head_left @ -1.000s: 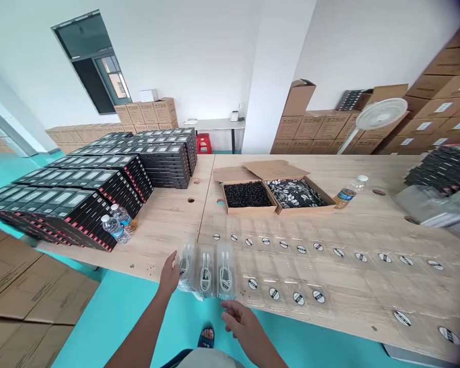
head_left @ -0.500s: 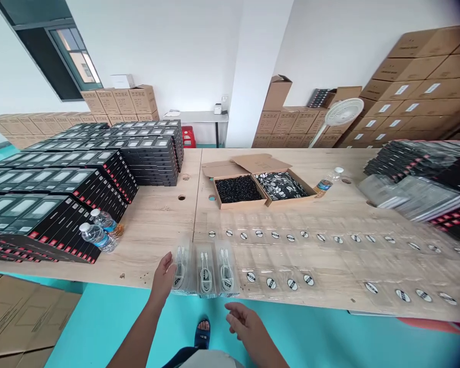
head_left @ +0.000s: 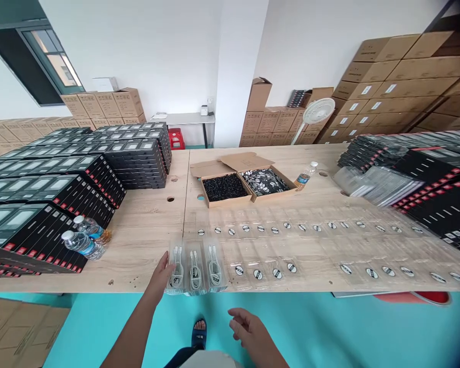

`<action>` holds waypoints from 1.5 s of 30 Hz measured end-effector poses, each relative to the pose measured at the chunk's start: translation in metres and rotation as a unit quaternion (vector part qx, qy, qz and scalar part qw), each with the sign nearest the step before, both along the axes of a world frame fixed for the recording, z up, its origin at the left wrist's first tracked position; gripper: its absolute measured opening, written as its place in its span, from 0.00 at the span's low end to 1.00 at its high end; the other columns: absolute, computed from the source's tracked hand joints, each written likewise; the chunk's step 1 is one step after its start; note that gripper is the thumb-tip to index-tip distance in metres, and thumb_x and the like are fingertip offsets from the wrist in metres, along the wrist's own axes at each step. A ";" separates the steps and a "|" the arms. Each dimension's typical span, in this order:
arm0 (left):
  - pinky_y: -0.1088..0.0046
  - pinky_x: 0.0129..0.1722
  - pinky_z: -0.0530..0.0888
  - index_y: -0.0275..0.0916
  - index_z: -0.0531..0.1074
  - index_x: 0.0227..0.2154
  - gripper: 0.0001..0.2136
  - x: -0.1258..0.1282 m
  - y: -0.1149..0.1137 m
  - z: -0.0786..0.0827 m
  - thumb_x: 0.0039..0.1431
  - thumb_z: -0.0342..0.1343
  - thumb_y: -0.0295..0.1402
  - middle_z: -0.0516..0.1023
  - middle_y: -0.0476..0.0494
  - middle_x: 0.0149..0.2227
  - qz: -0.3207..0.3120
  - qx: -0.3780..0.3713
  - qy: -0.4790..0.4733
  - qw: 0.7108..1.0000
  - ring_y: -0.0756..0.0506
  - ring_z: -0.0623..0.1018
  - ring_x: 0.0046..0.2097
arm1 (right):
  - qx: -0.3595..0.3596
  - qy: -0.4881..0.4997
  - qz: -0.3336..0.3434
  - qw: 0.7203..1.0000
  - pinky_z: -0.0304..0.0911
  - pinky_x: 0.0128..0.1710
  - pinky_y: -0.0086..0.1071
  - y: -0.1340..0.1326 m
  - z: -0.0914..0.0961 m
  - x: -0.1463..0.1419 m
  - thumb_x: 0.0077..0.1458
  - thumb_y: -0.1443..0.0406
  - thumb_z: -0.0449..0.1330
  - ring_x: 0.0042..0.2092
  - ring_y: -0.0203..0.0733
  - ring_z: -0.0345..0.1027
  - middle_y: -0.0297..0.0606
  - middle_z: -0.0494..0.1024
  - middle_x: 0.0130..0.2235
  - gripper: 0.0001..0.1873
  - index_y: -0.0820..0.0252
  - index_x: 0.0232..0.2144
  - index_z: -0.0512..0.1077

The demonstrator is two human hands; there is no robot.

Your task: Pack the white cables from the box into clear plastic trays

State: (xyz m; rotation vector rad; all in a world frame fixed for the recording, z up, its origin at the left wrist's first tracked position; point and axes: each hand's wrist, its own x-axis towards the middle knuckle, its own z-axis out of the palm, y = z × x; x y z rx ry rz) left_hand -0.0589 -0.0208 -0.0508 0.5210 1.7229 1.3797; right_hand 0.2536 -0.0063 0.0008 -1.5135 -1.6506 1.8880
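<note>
My left hand (head_left: 161,275) rests against the left edge of a clear plastic bag (head_left: 177,268) holding a coiled white cable, at the near edge of the wooden table (head_left: 145,245). Two more cable bags (head_left: 194,269) (head_left: 214,267) lie beside it in a row. My right hand (head_left: 250,329) hangs below the table edge with its fingers apart, holding nothing. Further clear bags with round black-and-white stickers (head_left: 276,250) cover the table to the right.
An open cardboard box of black granules (head_left: 224,187) adjoins one of patterned black-and-white pieces (head_left: 264,181). Stacked black boxes (head_left: 80,179) stand on the left, with water bottles (head_left: 82,244) before them. More black stacks (head_left: 437,189) stand on the right; cartons line the walls.
The whole scene has slid left and levelled as my head turned right. My left hand stays at the cable bags, and my right hand has shifted only slightly.
</note>
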 end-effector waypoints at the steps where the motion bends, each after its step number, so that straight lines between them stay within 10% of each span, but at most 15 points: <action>1: 0.62 0.59 0.63 0.43 0.61 0.59 0.30 0.001 0.001 0.001 0.53 0.59 0.40 0.56 0.39 0.66 -0.007 -0.005 -0.007 1.000 0.38 0.59 0.65 | 0.002 0.001 0.001 1.000 0.63 0.30 0.33 0.000 -0.001 0.001 0.50 0.53 0.55 0.34 0.44 0.70 0.39 0.74 0.32 0.24 0.60 0.44 0.73; 26: 0.60 0.62 0.57 0.42 0.53 0.62 0.36 -0.020 -0.005 -0.006 0.53 0.59 0.45 0.50 0.33 0.67 -0.007 -0.043 0.004 0.999 0.39 0.54 0.66 | -0.001 0.001 -0.014 1.000 0.63 0.30 0.33 0.006 -0.001 0.000 0.48 0.53 0.56 0.34 0.45 0.71 0.39 0.75 0.32 0.22 0.60 0.42 0.74; 33: 0.58 0.62 0.58 0.43 0.60 0.58 0.29 -0.020 -0.003 0.029 0.55 0.55 0.46 0.58 0.35 0.65 0.090 -0.035 0.121 0.988 0.38 0.58 0.65 | 0.017 -0.018 -0.029 0.999 0.64 0.32 0.33 0.008 0.003 0.016 0.49 0.52 0.56 0.34 0.45 0.71 0.39 0.76 0.33 0.23 0.58 0.43 0.75; 39: 0.58 0.58 0.65 0.42 0.74 0.37 0.16 0.031 0.034 0.083 0.52 0.55 0.47 0.71 0.42 0.54 0.049 0.079 0.275 0.957 0.38 0.71 0.55 | 0.120 -0.087 -0.169 0.974 0.65 0.36 0.35 0.003 0.041 0.100 0.50 0.53 0.56 0.36 0.47 0.71 0.39 0.79 0.32 0.20 0.56 0.40 0.77; 45: 0.58 0.50 0.72 0.43 0.72 0.29 0.16 0.143 0.077 0.107 0.44 0.60 0.49 0.75 0.45 0.49 -0.109 0.120 0.181 0.970 0.35 0.74 0.51 | 0.190 -0.259 -0.422 0.848 0.63 0.35 0.34 -0.044 0.085 0.292 0.51 0.54 0.54 0.33 0.47 0.73 0.39 0.79 0.29 0.17 0.58 0.34 0.77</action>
